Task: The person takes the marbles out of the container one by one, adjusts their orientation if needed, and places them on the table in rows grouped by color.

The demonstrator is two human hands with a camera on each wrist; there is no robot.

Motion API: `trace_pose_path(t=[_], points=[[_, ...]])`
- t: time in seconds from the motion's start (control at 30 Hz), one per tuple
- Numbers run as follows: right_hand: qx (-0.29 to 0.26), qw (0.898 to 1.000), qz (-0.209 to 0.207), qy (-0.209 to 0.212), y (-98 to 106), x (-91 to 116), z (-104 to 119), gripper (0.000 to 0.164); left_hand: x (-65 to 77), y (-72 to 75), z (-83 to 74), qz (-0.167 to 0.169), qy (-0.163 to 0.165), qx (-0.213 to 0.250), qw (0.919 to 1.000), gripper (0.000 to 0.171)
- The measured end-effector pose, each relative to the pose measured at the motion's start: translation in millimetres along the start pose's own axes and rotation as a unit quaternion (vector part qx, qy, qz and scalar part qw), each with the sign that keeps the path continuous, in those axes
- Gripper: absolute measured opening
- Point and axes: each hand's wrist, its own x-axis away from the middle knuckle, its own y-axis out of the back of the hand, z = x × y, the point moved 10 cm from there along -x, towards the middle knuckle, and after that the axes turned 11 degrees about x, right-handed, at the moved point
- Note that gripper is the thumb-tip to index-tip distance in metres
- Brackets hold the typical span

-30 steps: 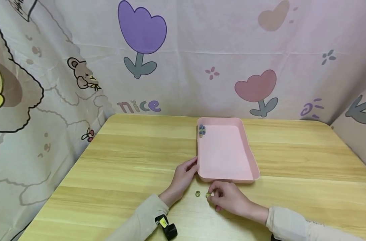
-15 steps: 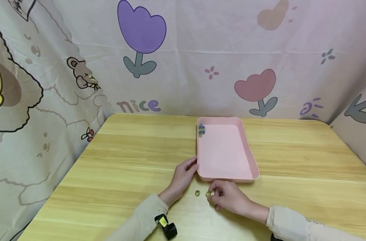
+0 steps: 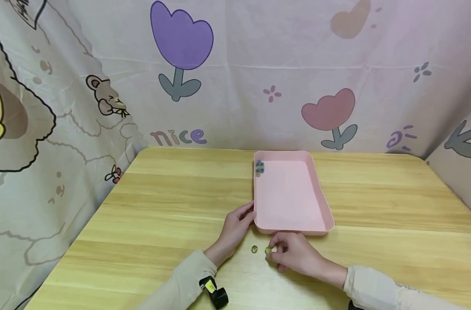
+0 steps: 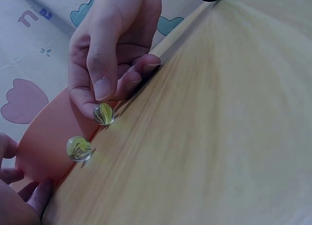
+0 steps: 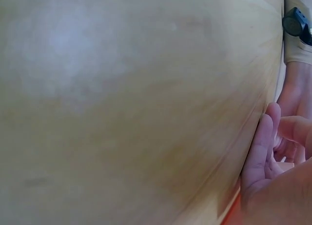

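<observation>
Marbles (image 3: 254, 249) of clear glass with yellow-green swirls show at the lower centre of the head view, two of them, side by side but apart, over the wooden table (image 3: 161, 206) and just below the near edge of a shallow pink tray (image 3: 289, 198). The right hand (image 3: 297, 254), at the lower right of centre, has its thumb and forefinger pinching the swirled marble (image 3: 268, 250) on the right, its other fingers tucked back; a fingertip hold suits something so small, round and probably slick. Whether that marble rests on the wood or is barely raised, I cannot tell. Its neighbour lies loose, touched by neither hand. The left hand (image 3: 235, 228), left of the tray's lower left corner, has fairly straight fingers laid against the outside of the wall, thumb parted from forefinger, likely to steady the tray. In the tray's upper left corner sits a small cluster (image 3: 260, 168) of blue and yellowish pieces, probably marbles too, gathered against the left wall, which would stop round things from rolling off. A black wrist camera (image 3: 218, 297) sits on the left sleeve (image 3: 181, 280) at the bottom of the frame, presumably strapped there to face the fingers.
</observation>
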Motion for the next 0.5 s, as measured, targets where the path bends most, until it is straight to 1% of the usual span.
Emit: trace_pose_path(t=[0.03,0.1,0.27,0.33,0.5], points=[[0.001,1.0,0.0,-0.001,-0.3,0.2,-0.1,0.017,0.6,0.3,0.2,0.0,0.001,0.003,1.0,0.041],[0.007,1.0,0.001,-0.005,-0.9,0.4,-0.6,0.017,3.4,-0.6,-4.4,-0.001,0.002,0.002,1.0,0.04],[0.008,1.0,0.003,-0.005,0.1,0.7,-1.5,0.015,2.7,-1.2,-6.2,0.001,0.0,-0.002,1.0,0.039],[0.001,1.0,0.002,-0.004,0.9,0.7,-1.8,0.015,0.5,-0.1,-1.5,0.003,-0.003,0.0,1.0,0.04],[-0.01,1.0,-0.002,-0.01,3.6,1.8,-3.0,0.016,-0.3,-0.9,-1.6,0.001,-0.001,-0.001,1.0,0.04]])
